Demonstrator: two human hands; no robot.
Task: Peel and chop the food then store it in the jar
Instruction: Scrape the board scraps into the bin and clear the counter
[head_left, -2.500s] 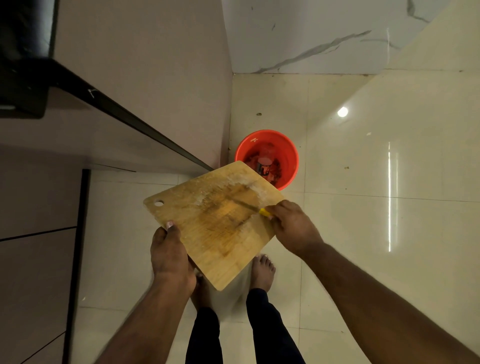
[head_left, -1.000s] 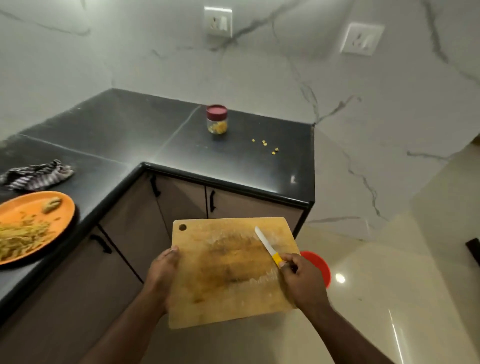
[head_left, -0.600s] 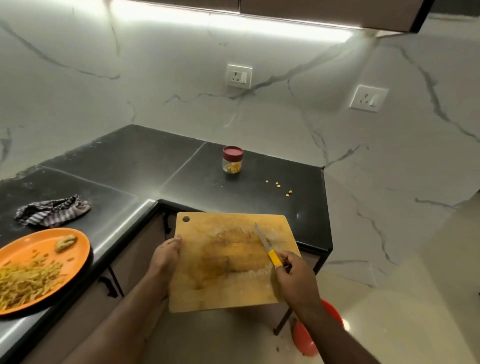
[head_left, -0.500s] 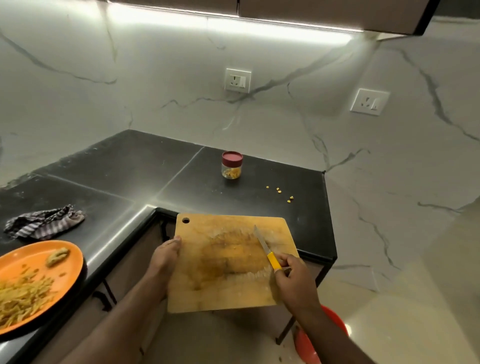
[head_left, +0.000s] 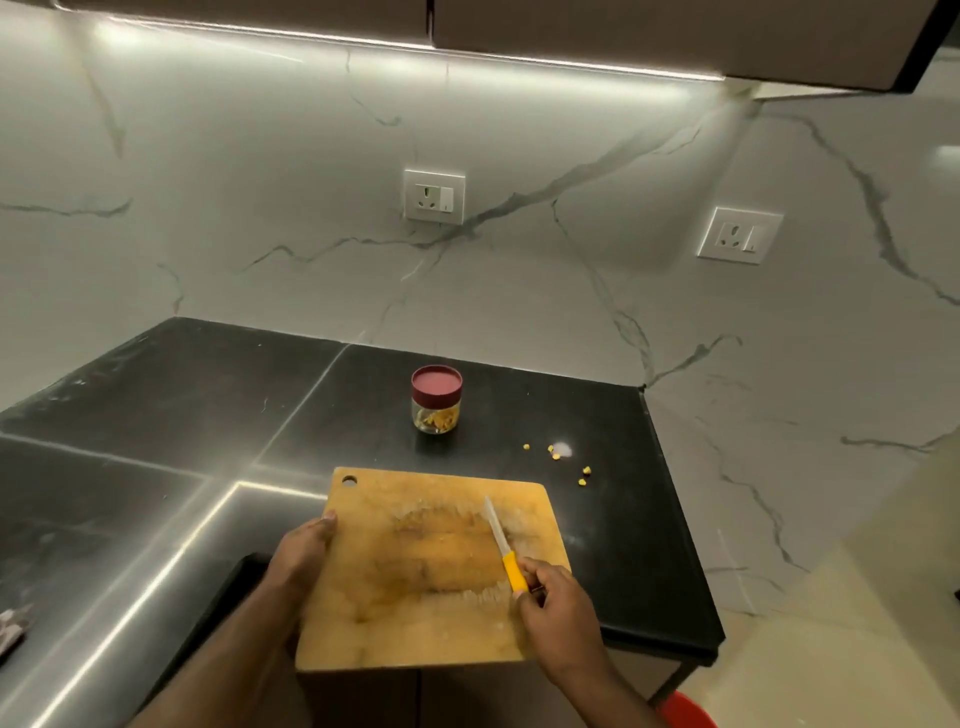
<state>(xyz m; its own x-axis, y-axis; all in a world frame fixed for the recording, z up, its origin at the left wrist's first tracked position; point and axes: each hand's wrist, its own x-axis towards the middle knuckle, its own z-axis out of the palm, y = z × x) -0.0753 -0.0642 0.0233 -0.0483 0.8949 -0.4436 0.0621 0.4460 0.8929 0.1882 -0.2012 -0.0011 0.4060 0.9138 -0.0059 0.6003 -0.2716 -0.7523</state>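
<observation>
Wooden cutting board (head_left: 415, 587), one, stained yellow-brown at its middle, is held at the near edge of the black counter (head_left: 182, 405). One knife (head_left: 504, 545) with a yellow handle and pale blade is laid across the board's right part, tip pointing away. Left hand (head_left: 304, 553): its grip is curled round the board's left edge, thumb on top. Right hand (head_left: 558, 618): its grip is pinched on the knife handle, at the board's right edge. One jar (head_left: 436, 399), glass, is stood on the counter beyond the board, apart from it, closed with a dark red lid; yellow pieces are seen inside. Five or so yellow bits (head_left: 556, 457) are scattered on the counter, right of the jar. Two wall sockets (head_left: 434, 196) are set in the marble backsplash. One striped cloth (head_left: 8, 626) is cut off at the left edge. One red bucket (head_left: 688, 712) is partly hidden below the counter's right corner.
</observation>
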